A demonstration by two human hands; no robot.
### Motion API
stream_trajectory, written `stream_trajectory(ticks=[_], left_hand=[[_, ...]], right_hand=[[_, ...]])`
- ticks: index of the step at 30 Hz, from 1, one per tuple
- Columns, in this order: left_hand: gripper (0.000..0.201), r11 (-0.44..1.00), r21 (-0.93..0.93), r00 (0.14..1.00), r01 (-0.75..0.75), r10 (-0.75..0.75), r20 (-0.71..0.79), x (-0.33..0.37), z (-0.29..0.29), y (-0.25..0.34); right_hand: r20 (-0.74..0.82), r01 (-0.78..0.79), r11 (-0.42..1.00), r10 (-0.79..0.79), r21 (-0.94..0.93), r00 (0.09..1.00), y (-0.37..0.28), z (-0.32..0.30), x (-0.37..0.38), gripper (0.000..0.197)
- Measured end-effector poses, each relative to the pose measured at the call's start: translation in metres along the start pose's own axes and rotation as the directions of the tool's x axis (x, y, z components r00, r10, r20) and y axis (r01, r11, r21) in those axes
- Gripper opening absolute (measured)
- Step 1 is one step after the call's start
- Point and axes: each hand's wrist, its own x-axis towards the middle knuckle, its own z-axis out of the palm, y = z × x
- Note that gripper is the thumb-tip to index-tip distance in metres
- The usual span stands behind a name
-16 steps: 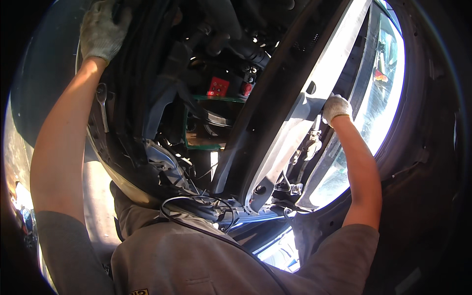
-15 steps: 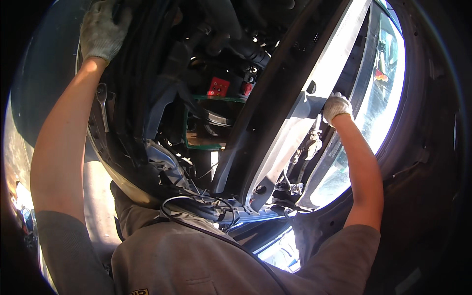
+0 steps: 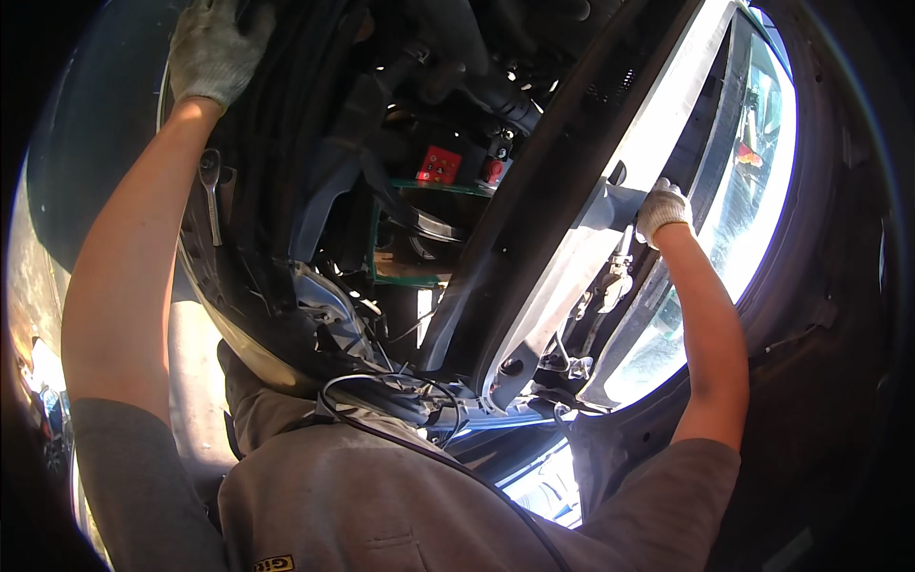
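Observation:
My left hand (image 3: 217, 57), in a whitish knit glove, lies on the dark front edge of a car's open engine bay. Its thumb stands apart from the fingers, whose tips run out of view at the top. Close below it, a ratchet wrench (image 3: 212, 197) rests on the black trim. My right hand (image 3: 664, 212), gloved too, reaches into the recess below the windshield (image 3: 753, 200). Its fingers curl in beside a pale metal crossbar (image 3: 637, 143); what they hold, if anything, is hidden. Just under that hand is a metal linkage part (image 3: 615, 283).
Deep in the bay sit a red box-shaped part (image 3: 439, 165) and a green-edged opening (image 3: 379, 234). A black cable (image 3: 400, 448) loops across my shirt. Dark body panels curve along the right side, and wiring and brackets (image 3: 329, 315) crowd the near corner.
The whole view has shifted slightly, so things appear a little farther right. Both hands stay at about the same places on the car.

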Motion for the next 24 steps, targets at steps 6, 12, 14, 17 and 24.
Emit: stream_trajectory(ticks=[6,12,14,17,24], left_hand=[[0.052,1.0,-0.01,1.0,0.017,-0.017,-0.006,0.0,-0.003,0.003],[0.053,0.998,-0.019,0.998,0.057,-0.057,0.03,-0.001,-0.007,0.006],[0.053,0.999,-0.018,0.998,0.05,-0.049,0.033,0.0,-0.01,0.009],[0.045,0.998,-0.06,0.995,-0.021,0.015,-0.095,0.001,-0.016,0.015],[0.04,0.982,-0.188,0.993,-0.016,-0.006,-0.115,-0.003,-0.029,0.025]], right_hand=[[-0.101,0.061,0.997,-0.066,-0.054,0.993,-0.004,0.015,0.018,0.03],[0.058,0.088,0.994,-0.084,-0.067,0.995,0.0,-0.012,0.006,0.037],[0.117,-0.06,0.997,0.054,0.045,0.992,-0.001,-0.019,-0.004,0.041],[0.167,0.078,0.994,-0.063,-0.081,0.984,0.0,-0.017,-0.001,0.044],[0.031,0.193,0.969,-0.19,-0.157,0.981,-0.001,0.016,0.019,0.026]])
